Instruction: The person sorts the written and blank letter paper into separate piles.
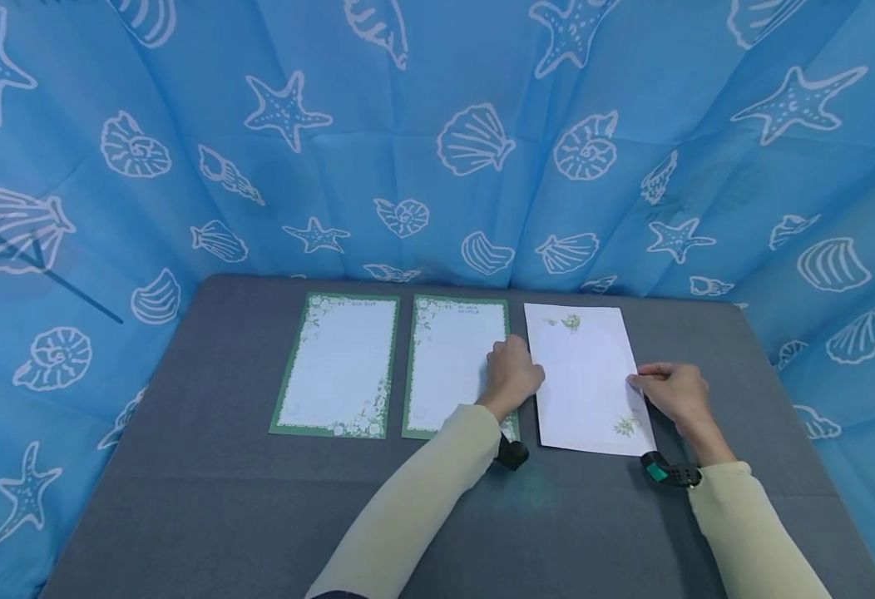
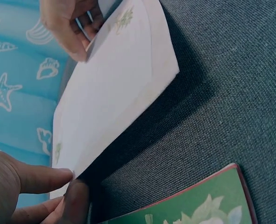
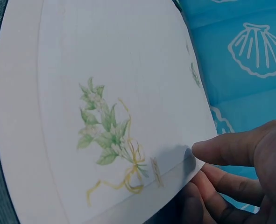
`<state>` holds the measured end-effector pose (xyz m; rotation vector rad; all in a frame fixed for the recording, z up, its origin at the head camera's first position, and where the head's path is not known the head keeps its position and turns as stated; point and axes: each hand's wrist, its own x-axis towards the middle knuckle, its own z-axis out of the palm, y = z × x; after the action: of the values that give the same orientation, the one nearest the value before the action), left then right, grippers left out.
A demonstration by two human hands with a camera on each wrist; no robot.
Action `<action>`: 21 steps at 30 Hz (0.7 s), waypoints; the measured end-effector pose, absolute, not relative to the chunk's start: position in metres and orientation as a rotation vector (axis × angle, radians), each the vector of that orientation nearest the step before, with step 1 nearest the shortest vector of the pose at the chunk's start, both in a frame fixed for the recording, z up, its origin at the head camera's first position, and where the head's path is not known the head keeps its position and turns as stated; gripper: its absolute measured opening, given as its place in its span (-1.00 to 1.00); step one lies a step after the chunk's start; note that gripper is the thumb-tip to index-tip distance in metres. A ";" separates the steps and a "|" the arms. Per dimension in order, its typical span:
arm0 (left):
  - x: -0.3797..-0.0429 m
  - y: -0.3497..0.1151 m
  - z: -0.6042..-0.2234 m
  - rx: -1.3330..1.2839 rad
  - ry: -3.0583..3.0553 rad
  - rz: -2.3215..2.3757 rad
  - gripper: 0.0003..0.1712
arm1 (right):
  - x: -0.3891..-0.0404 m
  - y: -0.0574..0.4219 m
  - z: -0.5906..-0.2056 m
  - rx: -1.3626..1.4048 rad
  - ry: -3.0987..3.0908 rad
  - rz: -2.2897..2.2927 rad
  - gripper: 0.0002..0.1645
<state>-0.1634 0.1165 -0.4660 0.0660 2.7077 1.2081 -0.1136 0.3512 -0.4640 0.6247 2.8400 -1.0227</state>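
A white sheet of paper (image 1: 585,374) with small green floral prints lies at the right of the row, lifted off the cloth in the left wrist view. My left hand (image 1: 511,376) pinches its left edge between thumb and fingers. On the opposite edge, my right hand (image 1: 675,389) pinches the paper, thumb on top and fingers beneath. A leafy sprig tied with a yellow ribbon (image 3: 109,135) is printed near one corner. Left of this paper lies a green-bordered sheet (image 1: 448,358), partly covered by my left hand and forearm.
Another green-bordered sheet (image 1: 340,358) lies farther left, with faint writing at its top. Dark grey cloth (image 1: 243,507) covers the table. Behind and at both sides hangs a blue curtain (image 1: 378,175) printed with shells and starfish.
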 end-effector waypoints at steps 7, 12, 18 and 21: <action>-0.162 0.112 -0.463 0.067 2.732 1.249 -0.80 | -0.114 0.350 -0.465 0.636 2.894 -0.996 -0.59; -0.162 0.104 -0.459 0.082 2.718 1.298 -0.60 | -0.113 0.342 -0.464 0.642 2.944 -0.966 -0.62; -0.160 0.086 -0.457 0.050 2.699 1.352 -0.88 | -0.113 0.329 -0.460 0.565 2.978 -0.994 -0.62; -0.160 0.075 -0.457 0.039 2.668 1.378 -0.81 | -0.114 0.322 -0.459 0.535 2.971 -1.020 -0.62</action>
<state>-0.1600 0.0751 -0.4570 0.0386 2.6676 1.3777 -0.1138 0.3219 -0.4585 0.5346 2.9706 -1.0196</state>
